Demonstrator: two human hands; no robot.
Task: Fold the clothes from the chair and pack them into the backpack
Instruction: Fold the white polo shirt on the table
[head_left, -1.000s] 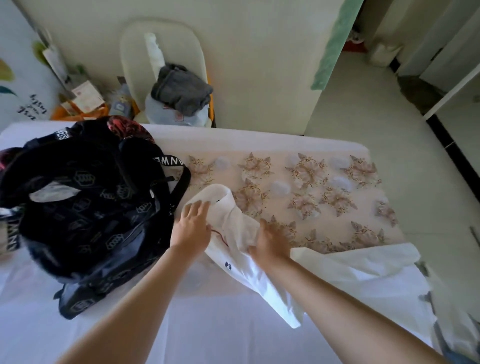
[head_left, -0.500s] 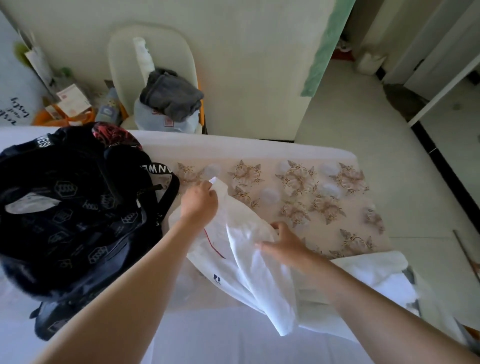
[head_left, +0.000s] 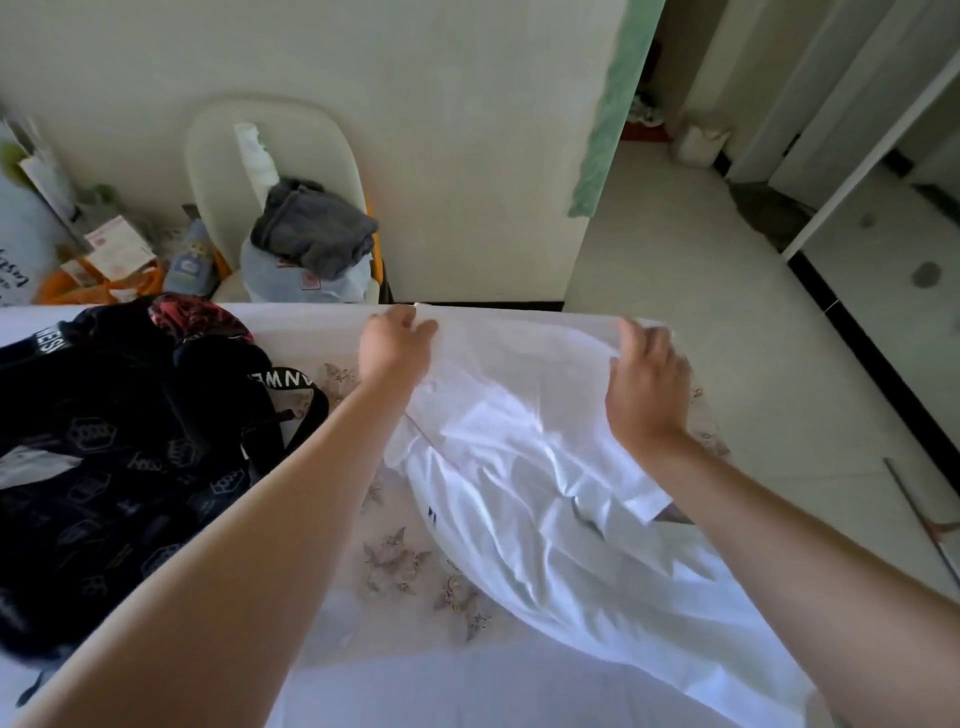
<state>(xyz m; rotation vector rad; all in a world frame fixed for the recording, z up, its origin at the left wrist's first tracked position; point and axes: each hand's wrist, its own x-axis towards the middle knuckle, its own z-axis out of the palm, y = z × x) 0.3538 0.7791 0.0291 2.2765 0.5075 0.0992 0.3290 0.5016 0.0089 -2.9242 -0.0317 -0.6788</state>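
Left hand (head_left: 395, 345), right hand (head_left: 641, 384) each pinching far edge of white shirt (head_left: 519, 467), holding it stretched over table (head_left: 405, 561). Advising: keeping edge taut, laying flat, smoothing creases before folding. Backpack (head_left: 130, 457) lying just left; grey garment (head_left: 311, 228) sitting on chair (head_left: 218, 135).

A strap (head_left: 284, 378) of the black backpack (head_left: 130, 467) carries white letters, partly readable as "ANWE".

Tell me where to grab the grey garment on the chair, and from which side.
Pinch the raised fold at the top of the grey garment, reaching from above: it lies bunched atop a pale bundle on the white chair, whose backrest blocks the rear.
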